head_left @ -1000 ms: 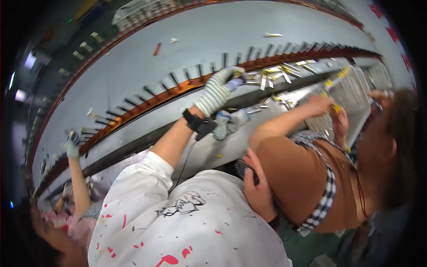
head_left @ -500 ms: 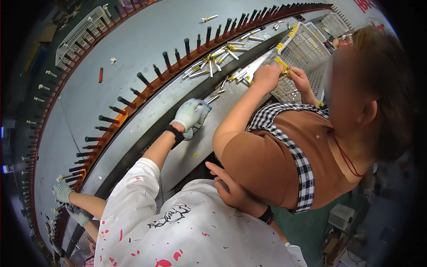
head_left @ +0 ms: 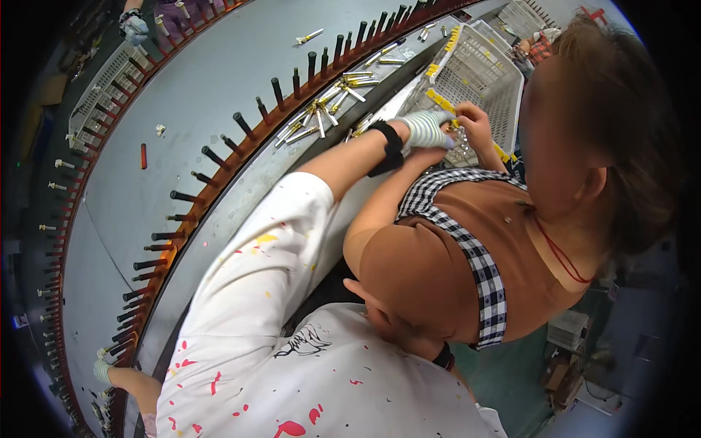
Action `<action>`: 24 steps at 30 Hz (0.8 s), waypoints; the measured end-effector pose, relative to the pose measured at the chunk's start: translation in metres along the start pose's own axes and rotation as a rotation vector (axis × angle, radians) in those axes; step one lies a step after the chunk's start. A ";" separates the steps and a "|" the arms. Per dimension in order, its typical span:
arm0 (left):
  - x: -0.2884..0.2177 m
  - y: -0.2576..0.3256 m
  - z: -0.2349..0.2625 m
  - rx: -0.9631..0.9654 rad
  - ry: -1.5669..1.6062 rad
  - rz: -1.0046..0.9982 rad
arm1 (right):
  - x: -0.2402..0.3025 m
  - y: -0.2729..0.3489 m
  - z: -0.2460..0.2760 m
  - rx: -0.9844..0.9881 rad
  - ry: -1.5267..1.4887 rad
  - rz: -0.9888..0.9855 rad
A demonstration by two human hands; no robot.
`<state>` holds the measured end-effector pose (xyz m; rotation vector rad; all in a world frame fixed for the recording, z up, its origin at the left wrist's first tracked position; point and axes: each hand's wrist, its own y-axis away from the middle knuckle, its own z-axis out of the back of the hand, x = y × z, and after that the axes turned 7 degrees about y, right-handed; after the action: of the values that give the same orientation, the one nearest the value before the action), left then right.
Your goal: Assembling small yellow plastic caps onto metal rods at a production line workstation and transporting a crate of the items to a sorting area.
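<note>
My left hand [head_left: 425,130], in a striped glove with a black wristband, reaches in among a co-worker's bare hands [head_left: 475,125] beside a crate. Its fingers are curled; what they hold, if anything, is hidden. Short of the crate, several silver tubes with yellow-brass ends [head_left: 321,113] lie heaped on the metal ledge. My bare right hand [head_left: 385,320] rests by the co-worker's brown-clad upper arm, fingers stretched out and partly hidden, with nothing seen in it.
A grey plastic crate [head_left: 475,73] with yellow tape along its rim stands in front of the co-worker [head_left: 438,255]. A curved track of dark upright pegs [head_left: 241,125] runs along the grey table [head_left: 139,219]. Another person's gloved hand [head_left: 102,371] is at lower left.
My left hand has left the ledge by the metal tubes and moved right and farther away, to the co-worker's hands. My right hand stays by the co-worker's arm. The view has shifted slightly.
</note>
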<state>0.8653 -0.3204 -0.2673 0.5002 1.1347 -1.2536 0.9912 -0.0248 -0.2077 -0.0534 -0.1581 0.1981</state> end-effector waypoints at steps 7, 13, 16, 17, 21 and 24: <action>0.032 0.006 -0.014 -0.151 0.494 0.239 | -0.006 0.005 -0.027 -0.227 -0.362 -0.328; 0.025 0.039 -0.020 -0.502 0.977 0.279 | -0.021 0.055 -0.016 -0.524 -0.743 -0.898; 0.030 0.072 -0.014 -0.620 1.103 0.271 | -0.029 0.059 0.012 -0.276 -0.997 -1.073; 0.027 0.085 -0.015 -0.642 1.081 0.256 | -0.028 0.057 0.026 -0.059 -1.132 -1.211; -0.003 0.126 -0.012 -0.757 1.044 0.284 | -0.045 0.019 0.033 0.104 -1.281 -0.889; -0.021 0.147 -0.012 -0.874 0.860 0.241 | -0.063 -0.035 0.016 -0.090 -1.315 -0.691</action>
<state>0.9975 -0.2558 -0.2929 0.4769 2.1065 -0.2007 0.9344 -0.0715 -0.1988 0.0525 -1.4719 -0.5025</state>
